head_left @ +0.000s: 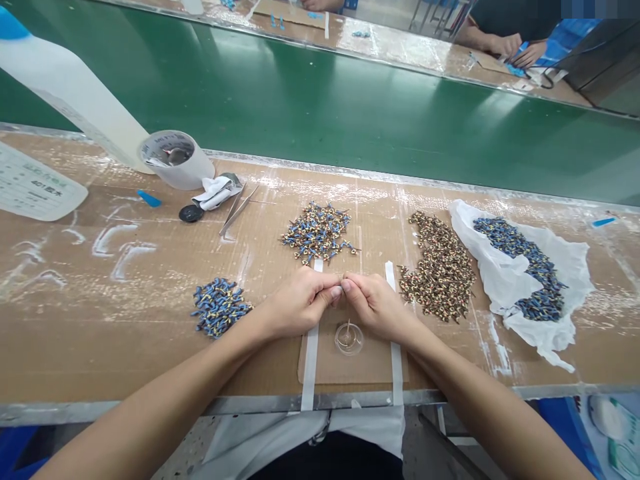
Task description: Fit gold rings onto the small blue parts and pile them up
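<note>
My left hand [300,303] and my right hand [375,307] meet at the fingertips above the taped cardboard mat [320,360]. Both pinch a tiny part [339,291], mostly hidden by the fingers. Below them stands a small clear round dish [349,339] with a thin wire in it. A heap of blue-and-gold parts [319,233] lies beyond the hands, and a blue heap [219,308] lies left of my left wrist. To the right are a heap of brown-gold coils [440,267] and blue parts on a white plastic bag [565,267].
Metal tweezers [239,210], a tape roll [175,160], a white cloth [217,192] and a black disc [191,213] lie on the cardboard-covered bench [125,347]. A green conveyor belt [320,113] runs behind it. A co-worker's hands [517,50] work across the belt.
</note>
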A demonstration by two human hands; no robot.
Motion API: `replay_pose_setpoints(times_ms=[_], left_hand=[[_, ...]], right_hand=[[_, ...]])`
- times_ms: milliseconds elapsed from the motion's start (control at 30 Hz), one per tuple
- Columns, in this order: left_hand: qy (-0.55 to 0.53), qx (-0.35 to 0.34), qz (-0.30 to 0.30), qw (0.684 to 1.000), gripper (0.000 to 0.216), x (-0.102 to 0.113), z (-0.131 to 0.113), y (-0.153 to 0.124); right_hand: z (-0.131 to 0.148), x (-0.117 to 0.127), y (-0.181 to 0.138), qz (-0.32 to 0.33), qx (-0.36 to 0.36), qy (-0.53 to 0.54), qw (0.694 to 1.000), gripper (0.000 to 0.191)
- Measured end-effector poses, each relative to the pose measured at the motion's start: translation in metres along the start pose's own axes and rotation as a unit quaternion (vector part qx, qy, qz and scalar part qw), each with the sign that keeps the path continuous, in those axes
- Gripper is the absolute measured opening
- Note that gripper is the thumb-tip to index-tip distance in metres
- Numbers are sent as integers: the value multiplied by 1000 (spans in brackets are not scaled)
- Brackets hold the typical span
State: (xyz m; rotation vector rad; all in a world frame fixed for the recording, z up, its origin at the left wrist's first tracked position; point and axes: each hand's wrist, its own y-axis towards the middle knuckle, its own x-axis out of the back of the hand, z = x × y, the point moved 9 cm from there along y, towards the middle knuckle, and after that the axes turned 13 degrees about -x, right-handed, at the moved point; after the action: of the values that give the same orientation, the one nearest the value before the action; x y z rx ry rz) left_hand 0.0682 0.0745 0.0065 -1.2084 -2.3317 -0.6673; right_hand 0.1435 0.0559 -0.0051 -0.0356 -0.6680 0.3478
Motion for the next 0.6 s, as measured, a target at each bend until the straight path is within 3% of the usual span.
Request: replay_pose_setpoints(times_ms=[167, 433, 600], left_hand=[[6, 10, -4, 1000, 28, -2, 3, -2], [-77, 45, 9, 996, 30, -1, 7, 1], [-39, 102, -17, 994, 35, 18, 18, -4]], right_hand=[[0, 2, 0, -10, -9, 0, 1000, 36], [-12, 10, 3, -20, -42, 122, 991, 47], [-15, 14, 4, -34, -59, 155, 986, 47]])
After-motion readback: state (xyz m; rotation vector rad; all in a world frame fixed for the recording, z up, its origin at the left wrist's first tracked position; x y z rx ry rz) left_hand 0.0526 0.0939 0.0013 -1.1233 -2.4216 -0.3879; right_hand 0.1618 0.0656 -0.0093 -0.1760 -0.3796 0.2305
